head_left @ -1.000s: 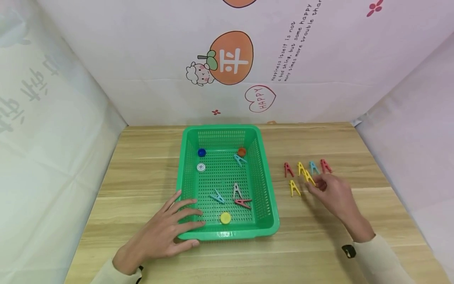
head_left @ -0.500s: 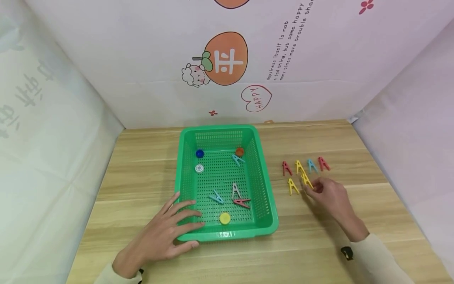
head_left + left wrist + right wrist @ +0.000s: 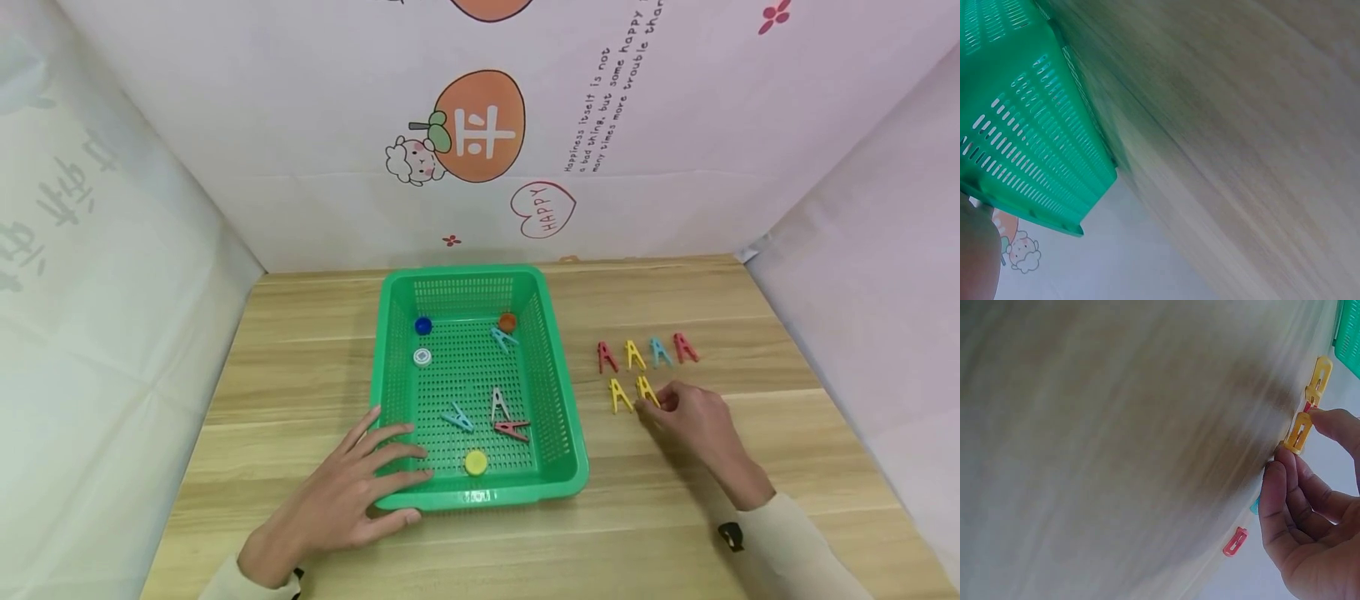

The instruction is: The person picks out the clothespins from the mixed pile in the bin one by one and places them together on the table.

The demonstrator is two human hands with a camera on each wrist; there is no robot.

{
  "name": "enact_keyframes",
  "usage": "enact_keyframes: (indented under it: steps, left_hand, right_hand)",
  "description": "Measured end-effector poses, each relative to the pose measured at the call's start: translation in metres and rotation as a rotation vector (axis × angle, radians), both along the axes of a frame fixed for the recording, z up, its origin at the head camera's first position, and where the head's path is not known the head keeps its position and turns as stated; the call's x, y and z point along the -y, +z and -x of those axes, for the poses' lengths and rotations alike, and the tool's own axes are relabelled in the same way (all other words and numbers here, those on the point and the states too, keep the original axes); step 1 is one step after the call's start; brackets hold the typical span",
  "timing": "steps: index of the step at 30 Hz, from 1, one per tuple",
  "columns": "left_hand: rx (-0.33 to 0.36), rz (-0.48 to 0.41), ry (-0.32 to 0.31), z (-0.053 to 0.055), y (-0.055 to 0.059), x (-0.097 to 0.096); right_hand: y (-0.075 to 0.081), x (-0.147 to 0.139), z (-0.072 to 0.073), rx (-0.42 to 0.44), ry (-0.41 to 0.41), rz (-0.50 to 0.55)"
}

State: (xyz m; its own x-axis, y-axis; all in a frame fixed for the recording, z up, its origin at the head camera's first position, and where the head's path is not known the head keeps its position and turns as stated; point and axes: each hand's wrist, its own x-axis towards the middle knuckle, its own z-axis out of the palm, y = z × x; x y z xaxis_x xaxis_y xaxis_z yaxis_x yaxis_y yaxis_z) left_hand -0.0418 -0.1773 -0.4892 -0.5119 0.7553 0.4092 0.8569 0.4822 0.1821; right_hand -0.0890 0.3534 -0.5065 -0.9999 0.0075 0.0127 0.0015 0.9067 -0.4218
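Observation:
My right hand [image 3: 701, 423] is at the right side of the table, pinching a yellow clothespin [image 3: 646, 390] between thumb and fingertips, low at the tabletop. In the right wrist view that clothespin [image 3: 1299, 432] sits between the thumb and the fingers. Another yellow clothespin [image 3: 619, 395] lies just left of it. Behind them runs a row: a red clothespin [image 3: 607, 357], a yellow one [image 3: 634, 355], a blue one [image 3: 660, 352] and a red one [image 3: 685, 347]. My left hand [image 3: 337, 496] rests with spread fingers over the near-left corner of a green basket [image 3: 480, 498].
Inside the basket lie two blue clothespins, a grey clothespin [image 3: 500, 404] and a red clothespin [image 3: 512, 430]. Round caps share it: blue [image 3: 423, 326], white [image 3: 422, 357], orange [image 3: 507, 322] and yellow [image 3: 476, 462]. Printed white sheets [image 3: 315, 217] enclose the wooden table [image 3: 300, 358].
My right hand has brought the yellow clothespin slightly toward me, away from the back-row yellow one, so that it stands beside the front yellow one. My left hand stays on the basket.

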Motion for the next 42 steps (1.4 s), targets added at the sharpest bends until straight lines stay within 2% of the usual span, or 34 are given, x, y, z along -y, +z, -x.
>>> enact_keyframes:
  steps: [22, 27, 31, 39, 42]
  left_hand:
    - [0.002, -0.010, 0.002, 0.000, 0.000, 0.000]
    - [0.000, -0.015, 0.003, 0.000, -0.001, 0.000]
    - [0.003, -0.013, 0.002, 0.000, -0.001, 0.000]
    - [0.013, -0.014, 0.009, -0.001, 0.001, 0.000]
    - [0.014, -0.009, 0.010, 0.000, 0.001, 0.000]
  right_hand:
    - [0.003, 0.002, 0.003, 0.068, -0.019, -0.010]
    - [0.004, -0.002, 0.003, 0.094, -0.043, -0.023]
    - [0.007, -0.007, 0.004, 0.056, -0.046, -0.029]
    - [0.018, -0.011, 0.013, -0.140, 0.019, -0.041]
    - [0.024, -0.010, 0.019, -0.164, 0.029, -0.023]
